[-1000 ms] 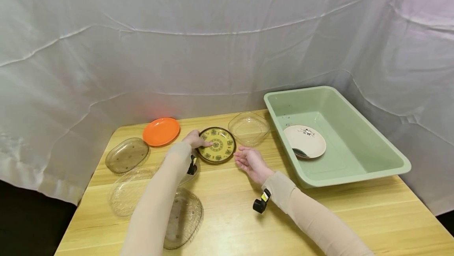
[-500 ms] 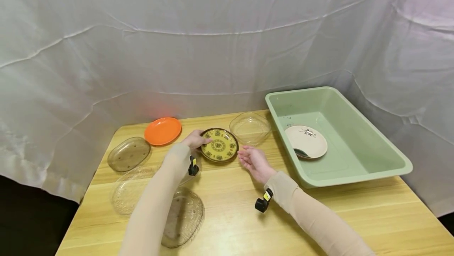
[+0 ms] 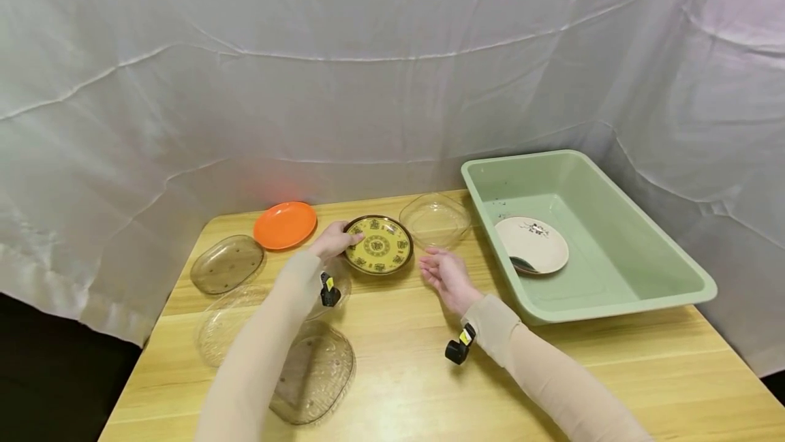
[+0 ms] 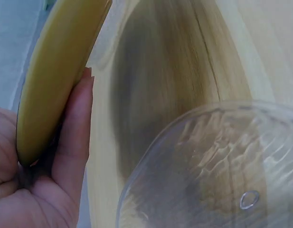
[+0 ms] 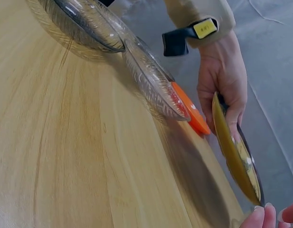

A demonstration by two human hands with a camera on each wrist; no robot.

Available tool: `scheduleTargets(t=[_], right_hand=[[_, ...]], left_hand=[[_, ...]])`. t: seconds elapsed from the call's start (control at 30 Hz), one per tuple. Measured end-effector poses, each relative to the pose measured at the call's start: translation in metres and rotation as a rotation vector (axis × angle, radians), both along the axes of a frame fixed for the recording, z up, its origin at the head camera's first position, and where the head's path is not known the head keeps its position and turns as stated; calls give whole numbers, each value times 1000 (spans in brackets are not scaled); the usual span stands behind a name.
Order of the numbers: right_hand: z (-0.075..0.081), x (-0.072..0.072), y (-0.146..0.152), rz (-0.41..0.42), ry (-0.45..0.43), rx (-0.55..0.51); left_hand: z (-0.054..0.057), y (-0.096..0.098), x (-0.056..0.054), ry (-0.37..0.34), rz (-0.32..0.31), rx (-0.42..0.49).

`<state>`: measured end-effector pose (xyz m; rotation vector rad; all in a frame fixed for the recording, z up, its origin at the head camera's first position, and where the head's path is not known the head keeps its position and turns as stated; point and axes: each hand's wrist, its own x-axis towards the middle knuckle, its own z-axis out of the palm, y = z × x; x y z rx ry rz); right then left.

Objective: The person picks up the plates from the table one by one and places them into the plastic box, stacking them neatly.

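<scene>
The yellow plate [image 3: 377,246] has a brown rim and dark motifs around a central medallion. The orange plate [image 3: 285,225] is plain, the tub [image 3: 604,241] pale green, the cream plate [image 3: 532,246] sprigged in black.

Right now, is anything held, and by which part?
The left hand grips the yellow patterned plate by its left rim, thumb on top; the right hand holds nothing.

A light wood-grain table [image 3: 405,387] holds a pale green tub [image 3: 632,251] at right, a clear dish [image 3: 435,221] just beside it, an orange plate [image 3: 285,225] near the back edge and, at left, two smoke-tinted plates [image 3: 228,265] and two clear ones [image 3: 223,325].
</scene>
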<state>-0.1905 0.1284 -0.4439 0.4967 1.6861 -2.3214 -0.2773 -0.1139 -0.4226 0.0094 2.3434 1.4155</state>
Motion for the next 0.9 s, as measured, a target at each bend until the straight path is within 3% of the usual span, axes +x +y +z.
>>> scheduleTargets(t=[0.2,0.47,0.9], right_hand=[[2,-1,0,-16,3,-12],[8,0,-3,34,35,-97],[21,-4,-7,28,21,-162]], left_hand=[[6,-4,10,-1,3,92],[13,-5,24,-14,23,200],[20,11,45,-7,73,306]])
